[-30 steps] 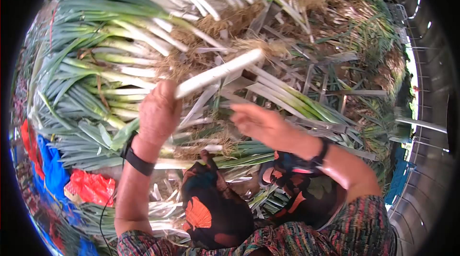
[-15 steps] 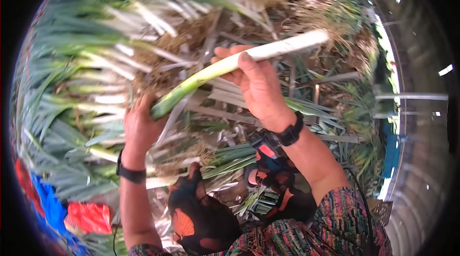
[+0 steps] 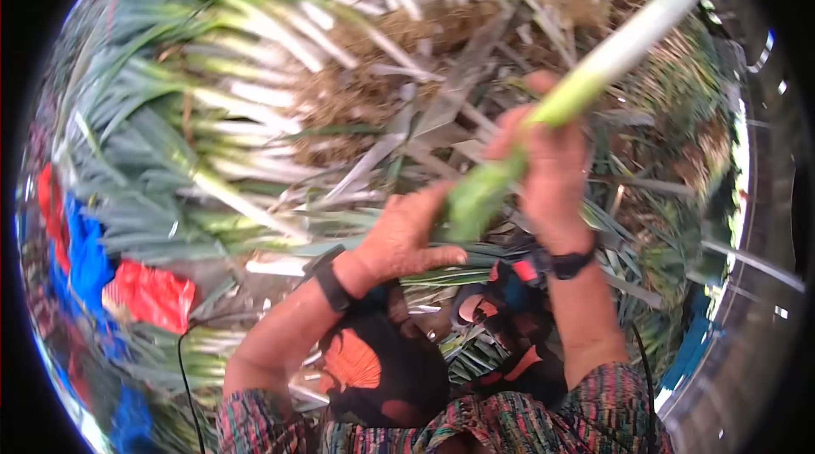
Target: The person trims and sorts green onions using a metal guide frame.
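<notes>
A thick leek slants up to the right, its white end smeared by motion at the upper right. My right hand is closed round its pale green middle, with a dark band on the wrist. Just left of the trimmed green end is my left hand, its thumb and fingers spread apart. The fingertips come right to the edge of the green leaves in this view.
Rows of leeks with roots facing inward lie at left and top. Loose leaf strips litter the middle. A red plastic bag and blue plastic lie at lower left. My patterned trouser legs are below.
The leek has swung steeper and moved right with my right hand. My left hand has moved right and come off the green end, fingers now spread. The camera view has also shifted.
</notes>
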`<state>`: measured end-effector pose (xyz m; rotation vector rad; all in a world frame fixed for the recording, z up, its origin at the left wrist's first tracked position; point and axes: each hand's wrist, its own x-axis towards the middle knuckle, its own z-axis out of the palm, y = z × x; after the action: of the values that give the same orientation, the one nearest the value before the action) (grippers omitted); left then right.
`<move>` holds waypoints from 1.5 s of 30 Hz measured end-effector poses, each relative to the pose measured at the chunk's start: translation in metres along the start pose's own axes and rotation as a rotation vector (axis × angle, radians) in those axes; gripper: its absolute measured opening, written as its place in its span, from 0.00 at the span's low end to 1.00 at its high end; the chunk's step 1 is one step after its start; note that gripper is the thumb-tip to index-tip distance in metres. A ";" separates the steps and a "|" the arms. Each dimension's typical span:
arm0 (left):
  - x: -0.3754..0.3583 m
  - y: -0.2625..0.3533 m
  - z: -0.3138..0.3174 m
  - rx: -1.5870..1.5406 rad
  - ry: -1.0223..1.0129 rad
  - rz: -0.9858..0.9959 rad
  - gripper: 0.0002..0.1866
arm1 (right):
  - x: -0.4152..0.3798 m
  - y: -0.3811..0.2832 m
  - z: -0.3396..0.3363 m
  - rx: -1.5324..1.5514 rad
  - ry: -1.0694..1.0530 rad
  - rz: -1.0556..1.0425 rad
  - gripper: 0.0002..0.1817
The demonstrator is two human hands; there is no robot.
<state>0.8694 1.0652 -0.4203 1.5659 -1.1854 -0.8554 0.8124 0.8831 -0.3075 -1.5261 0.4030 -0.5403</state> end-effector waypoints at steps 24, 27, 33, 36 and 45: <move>-0.137 -0.209 -0.183 1.019 0.267 -0.352 0.12 | -0.154 0.117 -0.010 -1.017 -0.959 0.202 0.25; -0.120 -0.212 -0.187 1.064 -0.016 -0.464 0.11 | -0.222 0.191 0.007 -0.860 -0.913 0.201 0.28; -0.154 -0.198 -0.228 1.076 -0.388 -0.138 0.30 | -0.214 0.170 0.028 -1.026 -0.939 0.398 0.29; -0.161 -0.182 -0.227 1.099 -0.513 -0.336 0.36 | -0.198 0.171 0.024 -1.035 -0.967 0.344 0.27; -0.146 -0.133 -0.007 0.799 -0.050 -0.237 0.25 | -0.161 0.180 -0.001 -1.140 -0.896 0.624 0.10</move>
<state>0.8725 1.2164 -0.5478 2.3723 -1.4985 -0.5863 0.6943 0.9672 -0.5003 -2.3453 0.4553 1.0378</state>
